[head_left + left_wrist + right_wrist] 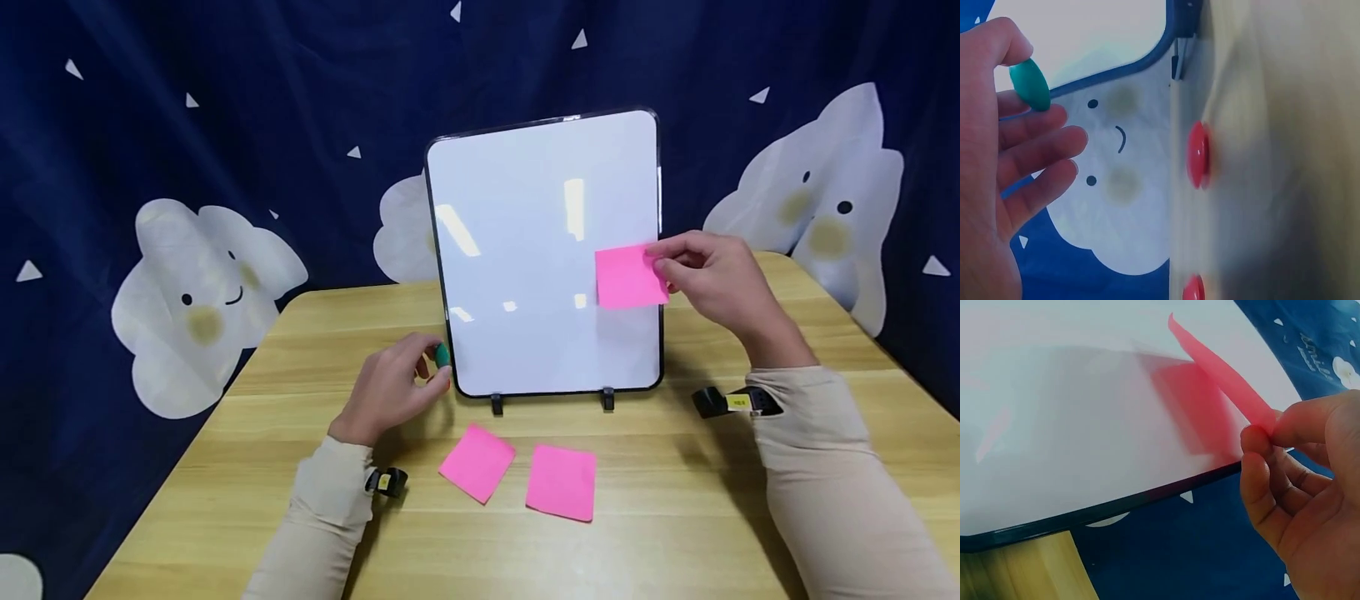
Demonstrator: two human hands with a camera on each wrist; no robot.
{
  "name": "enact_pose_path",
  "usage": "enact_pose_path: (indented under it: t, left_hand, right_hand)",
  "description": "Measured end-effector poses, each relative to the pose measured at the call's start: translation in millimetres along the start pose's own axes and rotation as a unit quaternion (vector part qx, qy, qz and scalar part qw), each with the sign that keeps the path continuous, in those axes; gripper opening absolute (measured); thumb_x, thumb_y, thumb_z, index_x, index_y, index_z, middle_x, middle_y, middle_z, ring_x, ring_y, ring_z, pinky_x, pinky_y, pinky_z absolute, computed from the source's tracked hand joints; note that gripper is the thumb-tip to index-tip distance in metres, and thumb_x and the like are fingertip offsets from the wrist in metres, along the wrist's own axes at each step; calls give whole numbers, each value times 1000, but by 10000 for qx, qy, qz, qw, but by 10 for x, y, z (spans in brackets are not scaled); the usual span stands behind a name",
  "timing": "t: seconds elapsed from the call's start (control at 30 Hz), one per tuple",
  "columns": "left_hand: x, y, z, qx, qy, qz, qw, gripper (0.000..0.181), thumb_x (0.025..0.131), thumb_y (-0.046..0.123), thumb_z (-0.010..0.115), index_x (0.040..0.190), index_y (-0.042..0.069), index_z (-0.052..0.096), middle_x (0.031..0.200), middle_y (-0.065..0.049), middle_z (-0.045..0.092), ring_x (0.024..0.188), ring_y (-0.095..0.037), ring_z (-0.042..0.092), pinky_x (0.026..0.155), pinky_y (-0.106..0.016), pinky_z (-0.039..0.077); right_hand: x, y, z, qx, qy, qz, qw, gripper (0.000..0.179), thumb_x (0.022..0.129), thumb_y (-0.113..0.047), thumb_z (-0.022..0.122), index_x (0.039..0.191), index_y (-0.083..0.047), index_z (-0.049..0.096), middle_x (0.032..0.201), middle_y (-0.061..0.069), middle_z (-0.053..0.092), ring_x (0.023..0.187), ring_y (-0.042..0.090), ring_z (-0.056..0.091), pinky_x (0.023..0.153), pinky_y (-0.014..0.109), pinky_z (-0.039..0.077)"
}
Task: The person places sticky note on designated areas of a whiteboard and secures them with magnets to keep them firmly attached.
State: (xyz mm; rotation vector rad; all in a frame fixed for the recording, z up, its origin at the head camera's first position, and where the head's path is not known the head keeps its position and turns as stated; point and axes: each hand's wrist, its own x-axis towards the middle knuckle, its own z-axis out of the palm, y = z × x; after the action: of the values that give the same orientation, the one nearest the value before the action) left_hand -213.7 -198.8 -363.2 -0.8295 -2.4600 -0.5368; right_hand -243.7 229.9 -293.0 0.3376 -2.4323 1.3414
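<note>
A whiteboard [517, 192] with a black rim stands upright on the table. My right hand [723, 279] pinches a pink sticky note [626, 279] by its right edge, in front of the board's right side. Seen from the right wrist, the note [1219, 372] bends and its far edge tilts away from the board, which carries its pink reflection. Beside the board's lower left edge, my left hand [390, 387] holds a green round magnet [1030, 84] between thumb and index finger, the other fingers loosely bent. Two more pink sticky notes [477, 463] [561, 483] lie on the table before the board.
Two red round magnets [1197, 156] [1194, 289] sit on the wooden table [300, 467] near my left hand. Small black feet [497, 405] [608, 400] support the whiteboard. A dark blue curtain [315, 75] with clouds hangs behind the table.
</note>
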Motion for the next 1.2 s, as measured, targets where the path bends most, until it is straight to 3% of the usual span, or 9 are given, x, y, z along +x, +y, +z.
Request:
enact_pose_path:
  t: [0.23,0.5,0.8,1.2]
  left_hand:
    - [140,106,1,-70,73,175,9998,25,89,29,65,109,14,63,93,5,64,67,-9,58,54,-25,46]
    - [266,209,14,-116,203,524,9984,26,88,25,66,109,9,64,85,0,62,65,-9,56,55,-25,46]
    - [443,295,45,-147,328,925,9951,23,90,27,64,108,12,63,89,2,61,65,-9,56,53,-24,45]
    - [612,385,74,-73,413,1156,9924,29,90,26,65,115,10,67,88,1,61,64,-6,52,50,-24,41]
  right_hand:
    - [2,-7,25,15,352,-58,9994,22,97,-19,67,112,-5,74,90,-3,71,72,10,63,56,21,44]
    - [18,-10,118,-224,483,-232,9983,21,96,-17,67,110,-4,76,99,8,68,75,13,58,57,18,44]
    - [25,-2,172,-421,722,-588,9948,17,94,-9,66,105,-1,77,98,8,65,77,7,57,61,12,45]
    - [7,-6,242,-730,898,-847,9897,18,93,-1,62,104,3,76,97,11,63,84,21,59,64,9,43]
